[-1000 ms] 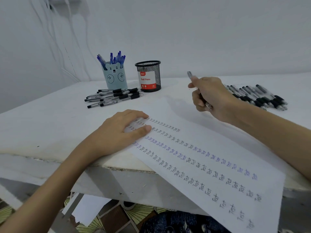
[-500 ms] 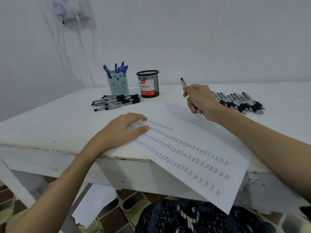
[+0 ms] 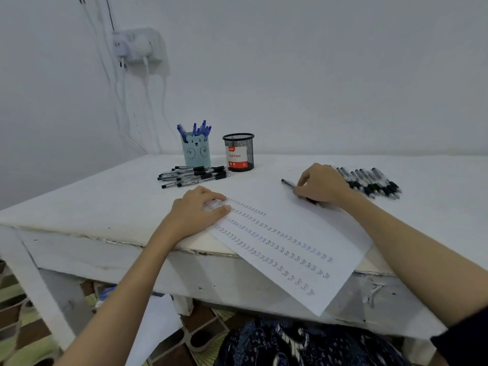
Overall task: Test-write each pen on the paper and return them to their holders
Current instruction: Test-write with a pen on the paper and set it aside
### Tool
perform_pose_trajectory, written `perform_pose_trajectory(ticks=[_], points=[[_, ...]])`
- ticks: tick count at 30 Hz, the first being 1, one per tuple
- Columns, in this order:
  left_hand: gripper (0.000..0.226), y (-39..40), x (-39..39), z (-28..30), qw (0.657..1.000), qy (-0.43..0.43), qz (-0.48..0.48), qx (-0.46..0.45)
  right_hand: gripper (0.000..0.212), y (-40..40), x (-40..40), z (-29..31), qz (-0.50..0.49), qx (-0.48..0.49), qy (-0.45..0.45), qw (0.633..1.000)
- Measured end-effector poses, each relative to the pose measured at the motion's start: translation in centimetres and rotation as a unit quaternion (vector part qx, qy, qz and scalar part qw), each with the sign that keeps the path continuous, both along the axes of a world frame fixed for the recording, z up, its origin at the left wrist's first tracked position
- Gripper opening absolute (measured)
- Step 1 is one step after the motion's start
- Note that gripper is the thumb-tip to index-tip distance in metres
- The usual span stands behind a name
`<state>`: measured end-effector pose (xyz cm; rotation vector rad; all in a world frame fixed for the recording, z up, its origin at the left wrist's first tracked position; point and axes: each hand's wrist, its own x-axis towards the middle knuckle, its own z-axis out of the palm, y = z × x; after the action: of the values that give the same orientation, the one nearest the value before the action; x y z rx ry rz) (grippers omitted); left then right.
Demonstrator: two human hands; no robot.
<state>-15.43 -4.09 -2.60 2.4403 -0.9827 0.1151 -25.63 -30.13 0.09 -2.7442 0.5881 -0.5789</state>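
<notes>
Your bench (image 3: 79,207) is white, with chipped paint along its front edge. The smooth paper (image 3: 303,233) lies askew and hangs over that edge; it carries rows of small written marks, too small to read. Your left hand (image 3: 195,212) presses it flat, grip open. The round mesh cup (image 3: 239,151) has a red label reading "Ball Pens". The bear cup (image 3: 196,151) holds blue pens (image 3: 196,129). Your right hand (image 3: 320,184) has its grip closed around a black pen (image 3: 287,183), low over the paper.
</notes>
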Motion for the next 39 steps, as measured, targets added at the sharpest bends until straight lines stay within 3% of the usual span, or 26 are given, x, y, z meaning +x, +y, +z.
perform_pose_trajectory(ticks=[4, 10, 14, 19, 23, 27, 34, 39], points=[[0.032, 0.2, -0.1, 0.0, 1.0, -0.01, -0.002, -0.015, 0.016, -0.7, -0.1, -0.2, -0.036, -0.045, -0.001, 0.998], [0.03, 0.2, 0.6, 0.1, 1.0, 0.001, 0.026, -0.007, 0.021, -1.3, -0.4, -0.3, -0.081, -0.091, 0.0, 0.993], [0.027, 0.8, 1.3, 0.1, 0.998, 0.054, 0.01, -0.013, 0.03, -1.7, -0.4, -0.5, -0.063, -0.09, 0.003, 0.994], [0.028, 3.8, 2.4, 0.7, 0.997, 0.07, -0.012, 0.029, 0.024, -1.0, -0.2, 1.2, -0.047, -0.107, -0.037, 0.992], [0.027, 5.9, 3.9, 1.4, 0.998, 0.056, -0.005, 0.031, 0.01, 2.3, 2.4, 5.1, 0.018, -0.129, -0.032, 0.991], [0.026, 6.9, 5.3, 1.0, 0.999, 0.049, 0.002, -0.013, 0.011, 7.0, 8.2, 7.3, 0.137, -0.13, 0.007, 0.982], [0.017, 7.2, 7.0, -0.5, 0.996, 0.047, -0.01, -0.077, 0.036, 12.8, 15.7, 2.9, 0.282, -0.121, 0.073, 0.949], [0.017, 7.3, 7.9, -1.0, 0.994, 0.046, -0.009, -0.095, 0.027, 13.8, 17.8, -0.5, 0.281, -0.131, 0.008, 0.951]])
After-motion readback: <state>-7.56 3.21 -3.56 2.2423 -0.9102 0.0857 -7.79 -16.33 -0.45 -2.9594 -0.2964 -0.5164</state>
